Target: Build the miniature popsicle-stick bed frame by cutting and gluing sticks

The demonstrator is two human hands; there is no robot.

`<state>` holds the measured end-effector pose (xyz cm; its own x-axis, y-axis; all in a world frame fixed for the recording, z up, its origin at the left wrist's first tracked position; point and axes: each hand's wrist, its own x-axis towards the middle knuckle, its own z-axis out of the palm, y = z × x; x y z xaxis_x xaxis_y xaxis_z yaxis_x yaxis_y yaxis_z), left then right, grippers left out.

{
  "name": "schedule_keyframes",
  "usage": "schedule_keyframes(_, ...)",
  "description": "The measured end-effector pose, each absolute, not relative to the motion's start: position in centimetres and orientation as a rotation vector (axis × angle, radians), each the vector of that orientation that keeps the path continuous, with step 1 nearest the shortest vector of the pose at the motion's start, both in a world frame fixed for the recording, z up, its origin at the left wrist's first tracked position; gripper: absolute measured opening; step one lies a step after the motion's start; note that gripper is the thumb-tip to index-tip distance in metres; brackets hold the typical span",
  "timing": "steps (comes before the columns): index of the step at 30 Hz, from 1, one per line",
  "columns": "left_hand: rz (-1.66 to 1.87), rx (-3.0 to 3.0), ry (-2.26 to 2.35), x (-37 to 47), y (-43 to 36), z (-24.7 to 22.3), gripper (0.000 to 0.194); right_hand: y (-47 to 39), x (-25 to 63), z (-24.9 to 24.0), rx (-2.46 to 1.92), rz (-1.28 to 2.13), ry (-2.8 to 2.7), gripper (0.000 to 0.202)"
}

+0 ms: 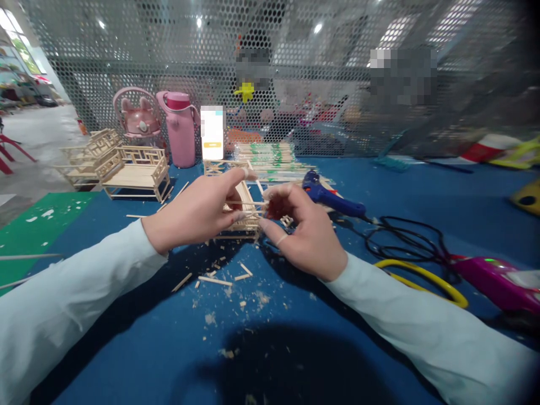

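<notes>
My left hand (202, 205) pinches thin wooden sticks (252, 206) between thumb and fingers. At their right end, my right hand (306, 228) closes its thumb and fingertips on the same sticks; whether they are joined into a small frame I cannot tell. Pale wrappings show on several fingertips. Just behind and below the hands stands a miniature wooden bench (238, 235), partly hidden by them. A small lattice piece (287, 221) lies beside my right fingers. To the right rests a blue glue gun (333, 198), its nozzle end hidden.
Finished-looking miniature benches (135, 174) stand at the left, near a pink bottle (181, 132) and a lit phone (212, 135). Bundled sticks (265, 157) lie behind the hands. Black cable (400, 242), a yellow ring (426, 278) and a magenta device (493, 281) occupy the right. Offcuts (215, 280) litter the front.
</notes>
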<state>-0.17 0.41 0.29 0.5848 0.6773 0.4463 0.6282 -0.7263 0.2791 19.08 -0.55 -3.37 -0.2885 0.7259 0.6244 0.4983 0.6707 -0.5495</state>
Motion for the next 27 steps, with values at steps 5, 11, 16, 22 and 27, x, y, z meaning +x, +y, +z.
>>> schedule_keyframes(5,0.828,2.706,1.122,-0.2,0.5,0.2,0.049,-0.7,19.0,-3.3,-0.942,0.278,-1.977,0.029)
schedule_keyframes(11,0.796,2.681,1.149,-0.2,0.2,0.4,0.053,-0.8,19.0,-3.4,-0.945,0.261,-1.973,0.032)
schedule_keyframes(16,0.788,2.662,1.144,-0.4,0.0,1.0,0.059,-0.8,19.4,-3.3,-0.985,0.115,-1.949,0.048)
schedule_keyframes(22,0.748,2.625,1.155,-0.6,-0.1,1.3,0.065,-0.8,19.7,-3.1,-0.975,-0.015,-1.953,0.049)
schedule_keyframes(27,0.771,2.618,1.137,-0.5,0.0,0.9,0.064,-0.6,19.8,-2.7,-0.925,-0.064,-2.031,0.045)
